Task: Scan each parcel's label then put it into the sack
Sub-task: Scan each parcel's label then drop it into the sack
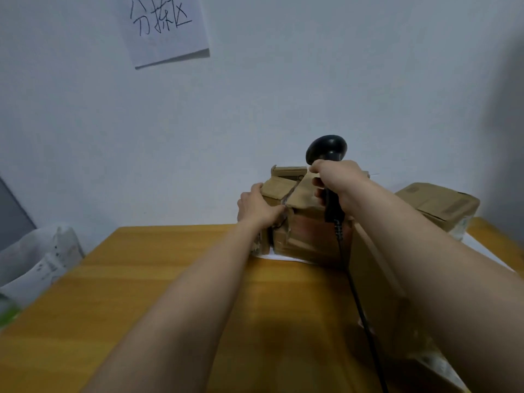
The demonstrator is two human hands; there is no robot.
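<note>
A brown cardboard parcel (303, 222) with taped flaps stands at the far edge of the wooden table (158, 279). My left hand (256, 207) grips its top left corner. My right hand (337, 185) holds the handle of a black barcode scanner (326, 148) above the parcel, head up and turned away from me; its black cable (357, 302) runs down toward me. The label is not visible. A white woven sack (39, 259) sits off the table's left edge.
A second cardboard box (439, 205) lies at the far right, and a long flat box (377, 285) lies under my right forearm. White paper shows beneath the parcel. A handwritten paper sign (164, 26) hangs on the wall.
</note>
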